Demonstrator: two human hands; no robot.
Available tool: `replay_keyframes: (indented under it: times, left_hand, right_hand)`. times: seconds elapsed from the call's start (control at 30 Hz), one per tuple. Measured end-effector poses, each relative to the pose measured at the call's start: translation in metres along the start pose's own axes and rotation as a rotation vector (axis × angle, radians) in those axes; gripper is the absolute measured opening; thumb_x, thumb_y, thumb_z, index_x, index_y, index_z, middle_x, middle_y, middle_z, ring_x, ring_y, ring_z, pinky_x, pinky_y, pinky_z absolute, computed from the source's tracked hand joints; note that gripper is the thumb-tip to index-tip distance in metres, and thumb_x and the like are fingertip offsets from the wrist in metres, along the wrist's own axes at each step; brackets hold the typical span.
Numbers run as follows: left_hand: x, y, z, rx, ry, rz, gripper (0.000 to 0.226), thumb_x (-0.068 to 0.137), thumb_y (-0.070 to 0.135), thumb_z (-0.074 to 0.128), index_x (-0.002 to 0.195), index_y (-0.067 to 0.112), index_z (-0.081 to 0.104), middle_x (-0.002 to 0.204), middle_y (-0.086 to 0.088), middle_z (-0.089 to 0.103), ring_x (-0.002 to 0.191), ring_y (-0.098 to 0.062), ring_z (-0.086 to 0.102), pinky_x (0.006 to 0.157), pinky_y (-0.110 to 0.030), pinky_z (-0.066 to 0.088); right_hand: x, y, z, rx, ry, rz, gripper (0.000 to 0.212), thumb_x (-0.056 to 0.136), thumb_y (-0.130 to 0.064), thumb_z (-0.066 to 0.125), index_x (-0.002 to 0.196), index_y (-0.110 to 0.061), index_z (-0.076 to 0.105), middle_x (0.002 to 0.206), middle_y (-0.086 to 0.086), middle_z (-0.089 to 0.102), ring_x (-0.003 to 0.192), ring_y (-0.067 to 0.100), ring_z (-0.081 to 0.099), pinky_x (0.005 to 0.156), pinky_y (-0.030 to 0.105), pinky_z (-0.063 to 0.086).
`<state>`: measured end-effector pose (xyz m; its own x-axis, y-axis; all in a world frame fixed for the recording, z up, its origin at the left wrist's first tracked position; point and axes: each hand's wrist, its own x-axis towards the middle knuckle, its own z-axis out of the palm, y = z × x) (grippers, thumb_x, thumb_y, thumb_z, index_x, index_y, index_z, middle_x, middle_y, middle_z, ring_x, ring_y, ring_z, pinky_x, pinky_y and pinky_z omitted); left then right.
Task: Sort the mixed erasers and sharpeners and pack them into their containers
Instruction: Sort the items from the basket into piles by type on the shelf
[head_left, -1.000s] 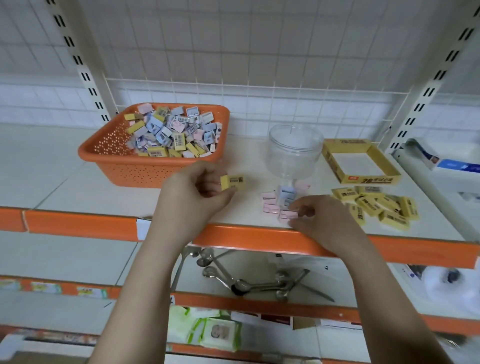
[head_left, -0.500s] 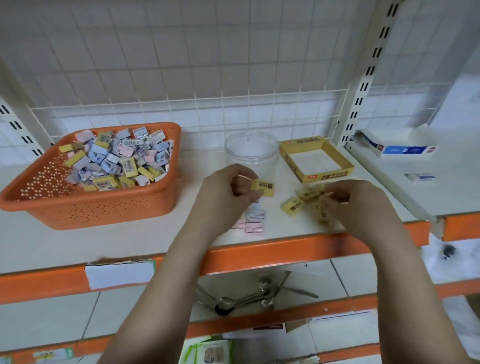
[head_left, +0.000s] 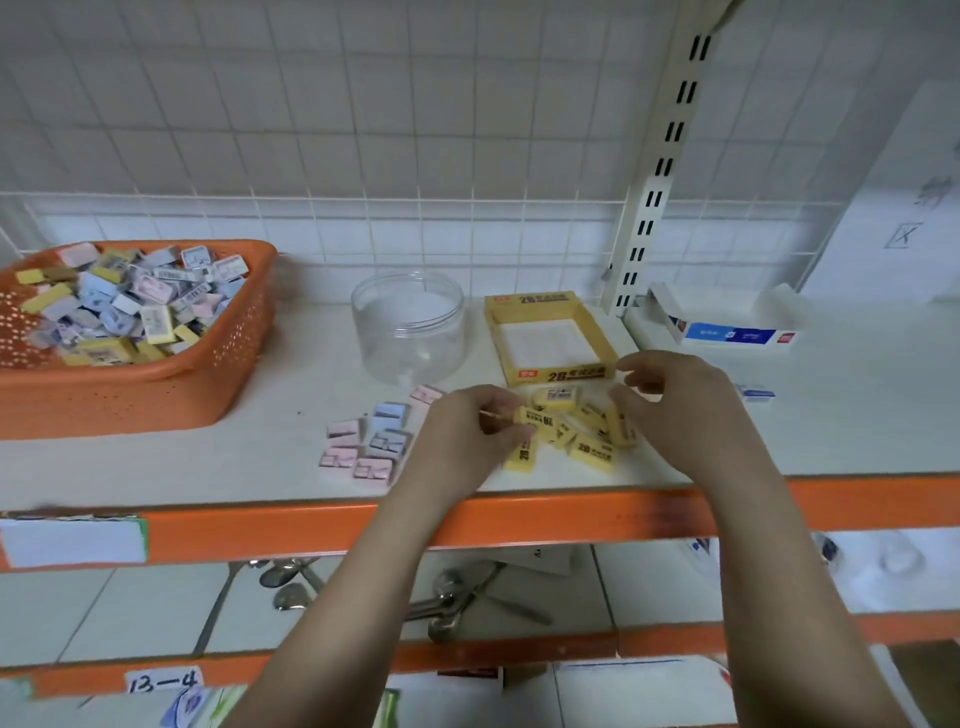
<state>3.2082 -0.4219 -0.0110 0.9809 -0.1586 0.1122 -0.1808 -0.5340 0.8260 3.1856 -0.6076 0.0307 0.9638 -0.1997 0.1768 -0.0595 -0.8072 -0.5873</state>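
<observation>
An orange basket (head_left: 156, 387) at the left holds a mixed heap of yellow erasers and pastel sharpeners. A clear round jar (head_left: 408, 327) and a yellow cardboard box (head_left: 550, 371) stand open at the back of the shelf. Several pink and blue sharpeners (head_left: 371, 441) lie in front of the jar. A pile of yellow erasers (head_left: 589, 447) lies before the box. My left hand (head_left: 462, 436) pinches one yellow eraser (head_left: 537, 418) over that pile. My right hand (head_left: 675, 410) hovers at the pile's right side, fingers curled and apart, holding nothing that I can see.
A white and blue carton (head_left: 727, 325) sits on the neighbouring shelf at the right, past a slotted upright post (head_left: 660, 171). The shelf's orange front edge (head_left: 571, 514) runs under my forearms. Metal spoons (head_left: 457, 597) lie on the lower shelf.
The view swung right and closer. My left hand brought its yellow eraser from near the basket down to the eraser pile. My right hand left the sharpeners and moved to the erasers.
</observation>
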Motion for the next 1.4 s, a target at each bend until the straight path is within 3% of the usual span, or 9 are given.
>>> replay_keyframes:
  times: [0.23, 0.37, 0.47, 0.57, 0.8, 0.9, 1.07, 1.2, 1.4]
  left_hand:
    - [-0.003, 0.015, -0.050, 0.010, 0.135, 0.054, 0.009, 0.084, 0.022, 0.067, 0.093, 0.026, 0.066, 0.088, 0.015, 0.066, 0.071, 0.004, 0.061, 0.058, -0.004, 0.042]
    - [-0.007, 0.015, -0.104, 0.159, 0.237, 0.138, 0.009, 0.087, 0.022, 0.063, 0.092, 0.028, 0.065, 0.082, 0.022, 0.063, 0.081, 0.009, 0.059, 0.069, -0.008, 0.044]
    - [-0.006, -0.001, -0.147, 0.245, 0.297, 0.144, 0.011, 0.088, 0.024, 0.061, 0.097, 0.027, 0.066, 0.080, 0.025, 0.058, 0.080, 0.011, 0.056, 0.068, -0.008, 0.042]
    - [-0.002, -0.027, -0.190, 0.282, 0.327, 0.144, 0.014, 0.088, 0.021, 0.061, 0.099, 0.023, 0.068, 0.083, 0.016, 0.063, 0.079, 0.002, 0.060, 0.074, -0.019, 0.046]
    - [0.003, -0.093, -0.296, 0.441, 0.253, 0.123, 0.020, 0.088, 0.027, 0.060, 0.107, 0.024, 0.067, 0.103, 0.007, 0.067, 0.092, -0.008, 0.061, 0.083, -0.027, 0.046]
    - [0.000, -0.115, -0.332, 0.502, 0.222, 0.072, 0.026, 0.088, 0.028, 0.060, 0.113, 0.026, 0.064, 0.108, 0.006, 0.065, 0.097, -0.009, 0.059, 0.081, -0.022, 0.039]
    - [0.003, -0.134, -0.361, 0.557, 0.159, -0.008, 0.029, 0.090, 0.031, 0.057, 0.118, 0.027, 0.061, 0.111, 0.004, 0.063, 0.101, -0.013, 0.059, 0.079, -0.025, 0.041]
    - [0.007, -0.145, -0.369, 0.558, 0.163, -0.033, 0.032, 0.089, 0.035, 0.058, 0.120, 0.028, 0.060, 0.114, 0.000, 0.064, 0.102, -0.017, 0.059, 0.087, -0.035, 0.048]
    - [0.009, -0.146, -0.366, 0.531, 0.170, -0.031, 0.032, 0.090, 0.028, 0.059, 0.121, 0.022, 0.060, 0.117, -0.002, 0.063, 0.104, -0.019, 0.059, 0.089, -0.032, 0.047]
  right_hand:
    - [0.011, -0.014, 0.012, 0.031, -0.037, -0.078, 0.032, 0.088, -0.028, 0.062, 0.120, -0.025, 0.061, 0.113, -0.005, 0.065, 0.105, 0.009, 0.058, 0.083, 0.018, 0.037]
    - [0.016, -0.044, 0.028, 0.023, -0.059, -0.133, 0.037, 0.090, -0.028, 0.059, 0.127, -0.026, 0.056, 0.123, -0.007, 0.060, 0.108, 0.007, 0.054, 0.084, 0.016, 0.034]
    - [0.019, -0.076, 0.050, 0.018, -0.051, -0.193, 0.041, 0.091, -0.030, 0.058, 0.131, -0.025, 0.053, 0.131, -0.009, 0.055, 0.121, 0.008, 0.049, 0.086, 0.010, 0.028]
    - [0.022, -0.114, 0.078, 0.018, -0.012, -0.230, 0.041, 0.091, -0.029, 0.059, 0.131, -0.024, 0.054, 0.130, -0.007, 0.057, 0.122, 0.010, 0.049, 0.090, 0.012, 0.028]
    - [0.029, -0.220, 0.146, 0.060, 0.046, -0.259, 0.040, 0.090, -0.029, 0.060, 0.129, -0.024, 0.055, 0.129, -0.009, 0.057, 0.121, 0.011, 0.050, 0.085, 0.009, 0.027]
    - [0.043, -0.266, 0.172, 0.034, 0.026, -0.339, 0.041, 0.088, -0.026, 0.061, 0.129, -0.021, 0.056, 0.129, -0.005, 0.058, 0.120, 0.013, 0.051, 0.097, 0.019, 0.033]
    - [0.080, -0.319, 0.197, -0.110, -0.066, -0.446, 0.043, 0.086, -0.017, 0.059, 0.129, -0.017, 0.056, 0.131, 0.000, 0.057, 0.121, 0.018, 0.049, 0.099, 0.030, 0.040]
    - [0.115, -0.337, 0.218, -0.267, -0.128, -0.476, 0.047, 0.086, -0.012, 0.059, 0.131, -0.019, 0.053, 0.133, 0.001, 0.055, 0.122, 0.020, 0.050, 0.095, 0.034, 0.045]
    - [0.141, -0.352, 0.248, -0.463, -0.143, -0.562, 0.037, 0.088, -0.024, 0.060, 0.125, -0.019, 0.056, 0.123, 0.006, 0.058, 0.110, 0.025, 0.056, 0.078, 0.033, 0.044]
